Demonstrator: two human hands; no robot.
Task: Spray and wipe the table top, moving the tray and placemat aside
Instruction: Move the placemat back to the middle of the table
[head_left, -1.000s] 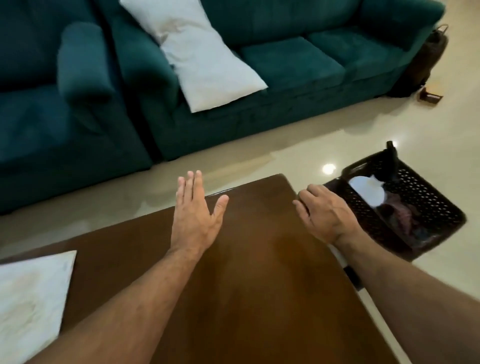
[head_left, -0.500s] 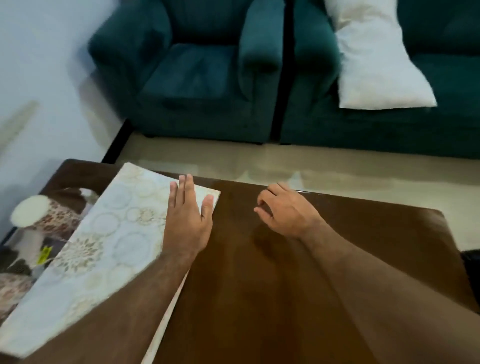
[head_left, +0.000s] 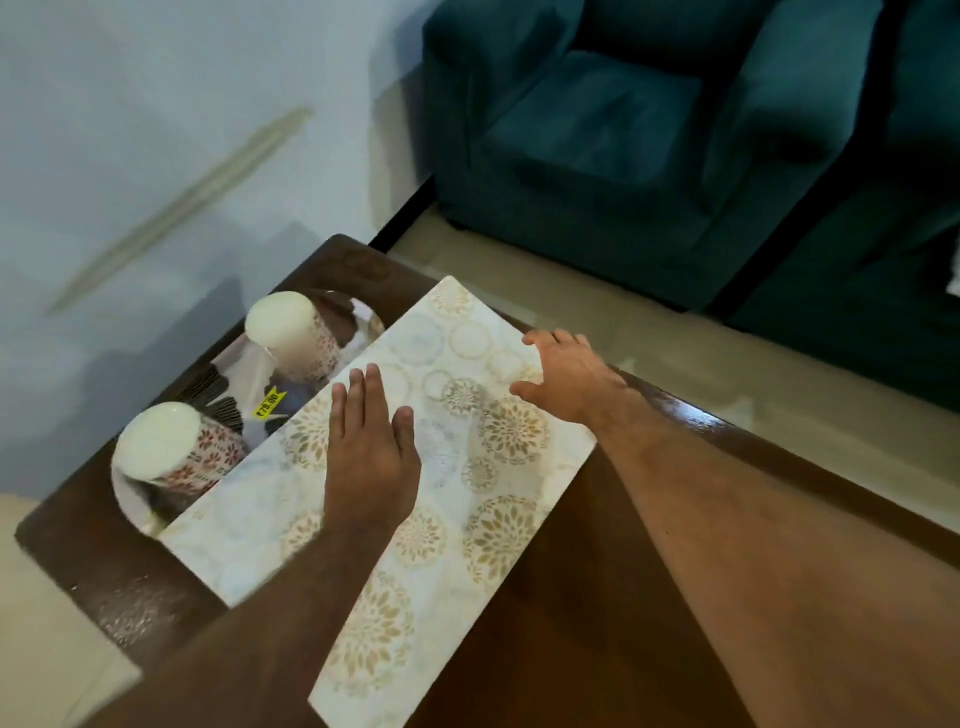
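Left hand (head_left: 371, 457) is lying flat on the placemat (head_left: 457, 467), fingers straight and close together, thumb out to the side, palm down near the middle of the mat. It's not gripping anything, just resting on top.

Going from the left side: pale wall (head_left: 156, 130), then the far left end of the dark wood table (head_left: 597, 623), where the tray (head_left: 363, 317) sits. It looks shiny or mirrored, and its right part is hidden under the mat's edge. On it are two white candles with a floral print round the sides, one further back (head_left: 291, 332) and one nearer (head_left: 166, 447). Between them there's some dark stuff and a little yellow tag (head_left: 270, 404), too blurry to read properly.

The placemat is white-ish with gold flower and circle patterns, lying diagonally across the table, overlapping the tray on its left edge, with its near end reaching toward the bottom of the view.

Right hand (head_left: 569, 379) is at the mat's far right corner, by the table's far edge. Fingers are spread and a bit bent, thumb on the mat surface, fingertips over the mat's edge. Can't honestly tell if it's pinching that corner or only touching it.

Behind the table there's beige floor (head_left: 727, 374) and a teal armchair (head_left: 623, 130).
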